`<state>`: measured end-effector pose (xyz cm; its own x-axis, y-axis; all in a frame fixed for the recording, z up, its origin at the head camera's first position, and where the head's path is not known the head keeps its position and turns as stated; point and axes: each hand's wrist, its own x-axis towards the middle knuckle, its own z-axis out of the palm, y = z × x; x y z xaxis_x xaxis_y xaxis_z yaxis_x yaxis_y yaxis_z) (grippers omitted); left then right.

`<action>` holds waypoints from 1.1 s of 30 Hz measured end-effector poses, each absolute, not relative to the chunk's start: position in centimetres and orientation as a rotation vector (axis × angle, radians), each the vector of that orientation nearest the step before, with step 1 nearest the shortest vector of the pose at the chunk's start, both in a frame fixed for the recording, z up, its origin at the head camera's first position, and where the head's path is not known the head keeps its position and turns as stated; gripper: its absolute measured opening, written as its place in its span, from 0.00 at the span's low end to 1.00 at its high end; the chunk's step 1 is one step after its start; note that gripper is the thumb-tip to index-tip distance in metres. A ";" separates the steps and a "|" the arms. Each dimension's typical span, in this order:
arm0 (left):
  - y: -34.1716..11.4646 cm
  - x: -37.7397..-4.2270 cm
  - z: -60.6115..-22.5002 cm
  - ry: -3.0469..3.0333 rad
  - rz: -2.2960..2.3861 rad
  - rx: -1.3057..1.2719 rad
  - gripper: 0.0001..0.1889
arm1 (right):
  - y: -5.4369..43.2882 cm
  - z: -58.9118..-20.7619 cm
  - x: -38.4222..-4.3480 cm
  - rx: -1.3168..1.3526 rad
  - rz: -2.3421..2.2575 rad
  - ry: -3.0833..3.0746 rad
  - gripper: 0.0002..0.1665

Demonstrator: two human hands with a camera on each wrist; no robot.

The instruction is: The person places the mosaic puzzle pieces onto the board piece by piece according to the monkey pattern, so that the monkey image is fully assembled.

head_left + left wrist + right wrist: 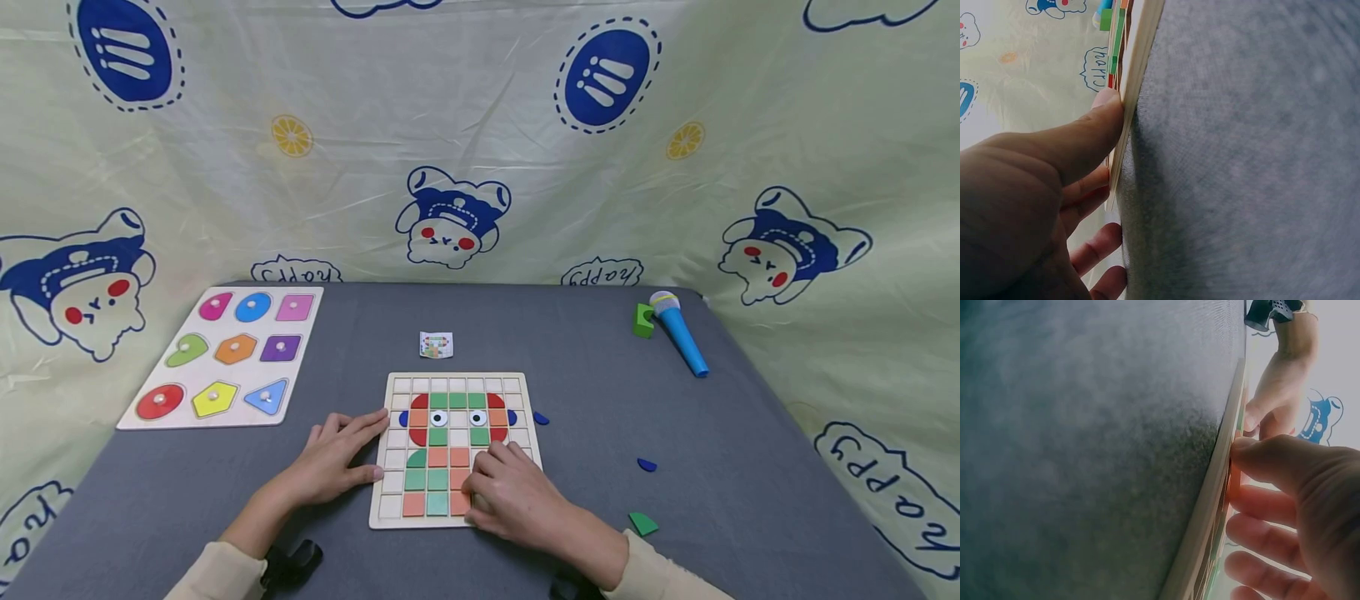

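A pale wooden grid board (390,458) lies on the table, with coloured tiles and two eye discs set in its cells. My left hand (336,457) rests at the board's left edge, thumb and forefinger spread along the rim. The thumb (1100,125) presses the board's side in the left wrist view. Over the lower right cells is my right hand (517,496), its fingers bent. Thumb and forefinger pinch at an orange square tile (459,503) there; an orange edge (1234,478) shows between them in the right wrist view. The hand hides the cells beneath it.
Right of the board lie blue half-round pieces (647,465) and a green quarter-round piece (642,523). Behind it is a small picture card (436,345). A knobbed shape puzzle (225,358) sits back left; a blue toy microphone (681,337) and green block (642,321) sit back right.
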<state>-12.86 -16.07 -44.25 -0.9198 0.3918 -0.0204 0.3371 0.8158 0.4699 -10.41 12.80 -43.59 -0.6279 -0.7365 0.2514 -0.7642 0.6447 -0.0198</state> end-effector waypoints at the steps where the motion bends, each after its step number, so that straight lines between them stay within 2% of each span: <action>1: -16.0 -12.9 -44.2 2.882 0.713 0.579 0.37 | 12.8 -43.6 -10.4 1.223 0.181 -2.648 0.09; 22: -16.1 -12.9 -44.4 2.882 0.714 0.600 0.37 | 13.5 -43.6 -10.4 1.175 0.234 -2.675 0.11; 33: -16.1 -12.9 -44.3 2.874 0.707 0.584 0.37 | 18.4 -43.0 -10.1 0.892 0.383 -2.818 0.15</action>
